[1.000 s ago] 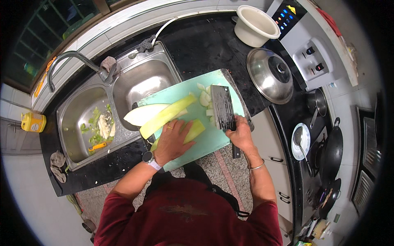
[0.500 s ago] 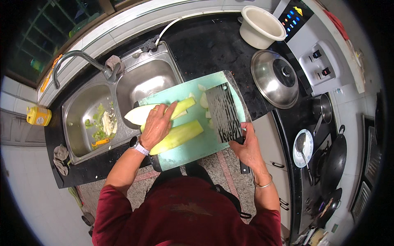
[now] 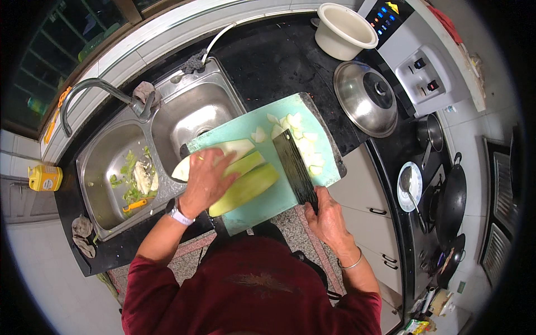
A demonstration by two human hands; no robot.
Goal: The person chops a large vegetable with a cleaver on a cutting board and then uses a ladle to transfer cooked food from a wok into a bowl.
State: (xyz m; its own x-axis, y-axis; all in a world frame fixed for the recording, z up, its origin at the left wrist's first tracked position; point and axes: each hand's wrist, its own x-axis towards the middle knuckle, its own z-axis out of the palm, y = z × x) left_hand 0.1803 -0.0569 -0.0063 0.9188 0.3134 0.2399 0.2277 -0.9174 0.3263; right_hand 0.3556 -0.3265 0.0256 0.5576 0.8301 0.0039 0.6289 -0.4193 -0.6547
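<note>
A pale green cutting board (image 3: 257,218) bridges the counter edge and the sink's rim. On it lie long, peeled pale green gourd pieces (image 3: 245,188), side by side. My left hand (image 3: 205,181) rests over their left part with its fingers spread, touching them. My right hand (image 3: 328,220) grips the handle of a cleaver (image 3: 295,167), whose dark, wet-looking blade leans on the board. To the right of the blade sit several cut gourd chunks (image 3: 307,146), and a few small bits lie above the long pieces. The left fingertips are slightly blurred.
A double sink (image 3: 195,106) stands at the left, with peelings and an orange-handled peeler (image 3: 135,205) in its left basin. A cream pot (image 3: 345,33) and a steel lid (image 3: 365,97) lie on the far-right counter. The stove with a wok (image 3: 451,201) is at the right.
The cleaver has turned more edge-on and moved slightly left, and the chunks beside it now show. My left hand has spread its fingers and shifted toward the left, off the upper gourd piece's end.
</note>
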